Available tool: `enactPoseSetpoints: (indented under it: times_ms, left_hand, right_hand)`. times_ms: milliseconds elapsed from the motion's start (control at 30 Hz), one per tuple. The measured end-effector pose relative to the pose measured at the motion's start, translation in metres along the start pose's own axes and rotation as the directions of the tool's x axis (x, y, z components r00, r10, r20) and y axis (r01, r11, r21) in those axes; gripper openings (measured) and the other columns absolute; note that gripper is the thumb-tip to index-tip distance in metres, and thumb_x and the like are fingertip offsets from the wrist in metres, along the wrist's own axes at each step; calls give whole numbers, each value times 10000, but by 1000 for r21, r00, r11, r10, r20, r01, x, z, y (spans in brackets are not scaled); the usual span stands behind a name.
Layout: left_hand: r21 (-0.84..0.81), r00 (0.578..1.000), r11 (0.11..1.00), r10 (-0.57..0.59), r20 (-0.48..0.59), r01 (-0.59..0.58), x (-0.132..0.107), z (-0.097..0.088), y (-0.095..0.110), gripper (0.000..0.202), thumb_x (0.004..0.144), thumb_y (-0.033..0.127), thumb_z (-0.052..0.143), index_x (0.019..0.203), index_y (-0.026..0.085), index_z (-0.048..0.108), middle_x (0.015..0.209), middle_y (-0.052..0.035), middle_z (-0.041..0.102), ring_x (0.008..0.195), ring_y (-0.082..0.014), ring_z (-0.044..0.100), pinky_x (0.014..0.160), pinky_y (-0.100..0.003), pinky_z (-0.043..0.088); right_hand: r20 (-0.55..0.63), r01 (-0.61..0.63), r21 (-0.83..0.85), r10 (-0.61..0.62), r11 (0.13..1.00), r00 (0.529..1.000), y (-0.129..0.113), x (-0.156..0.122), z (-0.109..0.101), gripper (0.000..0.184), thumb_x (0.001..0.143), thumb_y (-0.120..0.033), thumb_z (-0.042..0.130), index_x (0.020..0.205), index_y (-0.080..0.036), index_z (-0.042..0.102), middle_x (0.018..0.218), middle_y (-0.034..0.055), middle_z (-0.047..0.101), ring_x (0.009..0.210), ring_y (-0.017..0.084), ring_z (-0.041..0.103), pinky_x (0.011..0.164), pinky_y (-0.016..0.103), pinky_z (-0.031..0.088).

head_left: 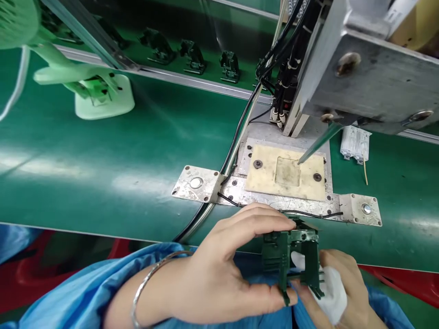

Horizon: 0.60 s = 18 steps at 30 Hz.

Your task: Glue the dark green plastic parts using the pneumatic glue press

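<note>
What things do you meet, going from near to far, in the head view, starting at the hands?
Left hand and right hand holding the green plastic part → metal base plate → beige pad → grey machine head → row of dark parts.

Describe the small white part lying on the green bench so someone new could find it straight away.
Start at the big grey metal machine head at upper right, then drop to the green bench just below its right side. The white part lies there, right of the cream pad. It is small, pale and blocky, unlike the dark green parts on the far belt.
</note>
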<state>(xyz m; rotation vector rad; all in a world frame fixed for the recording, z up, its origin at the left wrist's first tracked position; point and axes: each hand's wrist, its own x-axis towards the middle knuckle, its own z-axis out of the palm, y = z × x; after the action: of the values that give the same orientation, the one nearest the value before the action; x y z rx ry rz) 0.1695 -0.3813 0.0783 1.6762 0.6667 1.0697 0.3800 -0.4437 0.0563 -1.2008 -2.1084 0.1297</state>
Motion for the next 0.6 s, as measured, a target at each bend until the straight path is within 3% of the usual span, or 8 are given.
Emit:
enactPoseSetpoints:
  times_ms: [67,167,267,433,533,600]
  left_hand:
    - [-6,999,1000,-29,-20,29,0,1,-1,664,671,167,862,1261,267,572,1085,-59,680,1011,-237,645,876,-328,571]
    - [-36,991,992,-121,-53,119,-3,1,0,687,636,172,886,1242,291,585,1083,-28,678,958,-199,660,794,-248,578]
    - [-111,974,973,-213,-71,205,-5,1,2,689,571,195,918,1184,297,618,1069,-22,690,922,-211,678,762,-243,588]
    - [-355,902,846,-431,-15,399,-4,2,2,631,571,98,882,1130,241,625,988,-13,690,822,-175,692,740,-224,595]
    - [-478,868,766,-497,-16,430,-2,4,0,567,579,55,859,1069,221,627,978,-3,662,833,-148,688,706,-170,582]
    - [-537,864,729,-503,-1,424,-1,4,-2,525,613,51,834,1058,218,613,978,-6,659,818,-143,689,693,-178,590]
  right_hand:
    - [-10,51,5,-51,999,999,2,-3,4,108,929,-194,517,823,-210,507,725,27,562,616,186,599,551,297,494]
    - [-15,-30,23,30,999,999,5,-9,5,75,905,-218,584,855,-203,530,732,32,560,632,194,598,560,300,496]
    - [-3,-38,37,38,999,999,6,-14,3,143,878,-286,665,887,-213,543,720,25,569,652,212,609,566,307,514]
    - [-27,-57,60,59,997,998,-1,-3,4,167,924,-344,625,905,-198,545,682,23,565,604,206,590,541,314,500]
    - [-37,41,105,-37,994,999,-5,11,5,116,946,-224,574,843,-190,531,598,-17,495,505,158,516,508,282,451]
    - [-25,119,76,-117,990,993,2,10,2,102,929,-263,600,881,-178,570,634,-4,514,521,158,518,506,279,447]
